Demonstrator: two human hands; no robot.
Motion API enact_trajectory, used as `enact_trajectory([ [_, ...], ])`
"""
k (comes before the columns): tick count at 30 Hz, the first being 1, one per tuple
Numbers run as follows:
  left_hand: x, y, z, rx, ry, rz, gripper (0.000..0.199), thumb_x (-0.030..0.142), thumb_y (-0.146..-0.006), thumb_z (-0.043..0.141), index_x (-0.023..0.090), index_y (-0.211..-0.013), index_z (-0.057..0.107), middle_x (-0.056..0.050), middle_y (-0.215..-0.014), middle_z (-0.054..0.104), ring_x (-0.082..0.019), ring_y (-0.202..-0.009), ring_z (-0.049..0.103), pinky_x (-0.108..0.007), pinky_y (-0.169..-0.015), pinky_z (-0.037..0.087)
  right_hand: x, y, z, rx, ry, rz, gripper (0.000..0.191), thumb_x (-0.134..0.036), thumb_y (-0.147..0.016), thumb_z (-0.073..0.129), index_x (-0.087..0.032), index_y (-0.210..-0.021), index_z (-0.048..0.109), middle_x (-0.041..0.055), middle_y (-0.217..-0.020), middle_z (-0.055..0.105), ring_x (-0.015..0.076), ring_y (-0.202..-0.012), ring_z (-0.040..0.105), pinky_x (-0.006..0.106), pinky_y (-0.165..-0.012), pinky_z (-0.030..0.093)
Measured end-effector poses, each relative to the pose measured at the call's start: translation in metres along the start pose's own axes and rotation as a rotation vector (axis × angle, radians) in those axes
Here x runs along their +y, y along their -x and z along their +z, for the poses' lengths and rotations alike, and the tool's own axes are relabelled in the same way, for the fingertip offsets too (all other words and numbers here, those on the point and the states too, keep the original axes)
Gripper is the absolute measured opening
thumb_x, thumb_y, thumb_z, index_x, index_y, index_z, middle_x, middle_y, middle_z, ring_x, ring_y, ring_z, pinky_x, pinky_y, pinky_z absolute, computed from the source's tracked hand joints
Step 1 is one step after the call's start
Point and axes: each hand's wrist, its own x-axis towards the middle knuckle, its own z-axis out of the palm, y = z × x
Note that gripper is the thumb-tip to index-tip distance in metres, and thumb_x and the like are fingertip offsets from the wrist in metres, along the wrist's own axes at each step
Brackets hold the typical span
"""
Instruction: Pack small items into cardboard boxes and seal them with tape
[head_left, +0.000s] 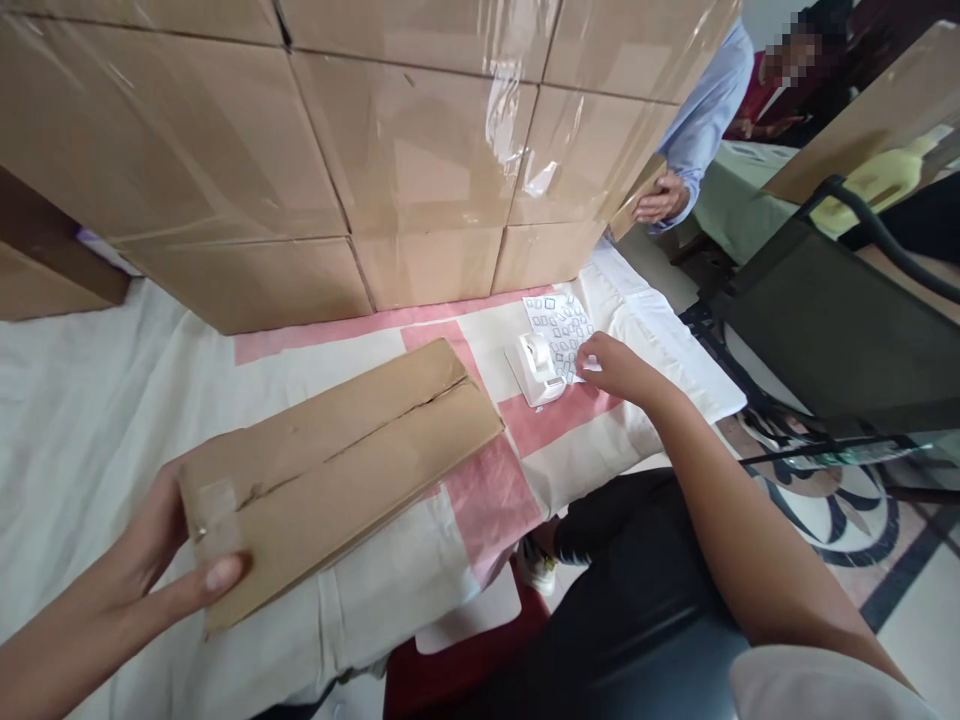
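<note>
My left hand [161, 545] grips the near left end of a flat brown cardboard box [360, 450], with the thumb on top and the fingers underneath. A slit-like seam runs along the box's top, and a strip of clear tape [219, 515] lies across its left end. My right hand [611, 368] is at the edge of a white sheet [559, 320] printed with small squarish marks. Its fingers are closed in a pinch; a pale bit shows among them, too small to name. Just left of that hand stands a white tape dispenser [538, 370].
Stacked cardboard boxes [420, 150], sealed with clear tape, form a wall behind the white-and-pink tablecloth [487, 510]. A co-worker's hand [661, 198] holds cardboard at the stack's right end. A dark chair [847, 320] stands at right, and another person sits farther back.
</note>
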Motion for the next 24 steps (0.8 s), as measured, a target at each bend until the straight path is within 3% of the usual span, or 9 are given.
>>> enact_trajectory([
  [7, -0.011, 0.003, 0.005, 0.068, 0.096, -0.022, 0.076, 0.085, -0.063, 0.059, 0.077, -0.133, 0.031, 0.027, -0.157, 0.039, -0.046, -0.149, 0.033, -0.066, -0.12, 0.035, -0.003, 0.01, -0.001, -0.006, -0.058, 0.121, 0.01, -0.014, -0.087, 0.053, -0.021, -0.085, 0.06, 0.0043, -0.084, 0.069, 0.0209, -0.081, 0.064, 0.03, -0.072, 0.044],
  [13, -0.022, 0.003, 0.003, 0.066, 0.101, -0.077, 0.092, 0.084, -0.053, 0.065, 0.077, -0.136, 0.028, 0.029, -0.157, 0.04, -0.045, -0.151, 0.031, -0.06, -0.122, 0.036, -0.007, 0.016, 0.0, -0.054, -0.104, 0.119, 0.017, -0.012, -0.082, 0.055, -0.021, -0.095, 0.062, 0.0058, -0.093, 0.069, 0.0204, -0.081, 0.063, 0.03, -0.069, 0.046],
  [16, -0.019, 0.004, 0.003, 0.064, 0.113, -0.1, 0.099, 0.085, -0.048, 0.067, 0.075, -0.139, 0.028, 0.027, -0.156, 0.043, -0.045, -0.151, 0.029, -0.057, -0.124, 0.034, -0.011, 0.017, 0.0, -0.135, -0.051, 0.106, 0.011, -0.013, -0.082, 0.056, -0.02, -0.084, 0.063, 0.0066, -0.092, 0.069, 0.021, -0.081, 0.063, 0.03, -0.068, 0.046],
  [20, -0.012, 0.009, 0.004, 0.065, 0.092, -0.071, 0.09, 0.087, -0.056, 0.063, 0.076, -0.138, 0.027, 0.027, -0.157, 0.041, -0.045, -0.151, 0.029, -0.058, -0.123, 0.034, -0.015, 0.017, -0.002, -0.153, 0.01, 0.121, 0.011, -0.014, -0.081, 0.056, -0.021, -0.078, 0.064, 0.0066, -0.087, 0.071, 0.0214, -0.076, 0.063, 0.031, -0.065, 0.045],
  [24, -0.01, 0.011, 0.005, 0.069, 0.069, -0.049, 0.083, 0.087, -0.062, 0.059, 0.076, -0.138, 0.027, 0.029, -0.158, 0.038, -0.045, -0.151, 0.029, -0.061, -0.124, 0.033, -0.017, 0.019, -0.007, -0.141, 0.024, 0.228, 0.015, -0.01, -0.081, 0.055, -0.02, -0.085, 0.065, 0.0079, -0.098, 0.073, 0.0233, -0.083, 0.065, 0.032, -0.069, 0.045],
])
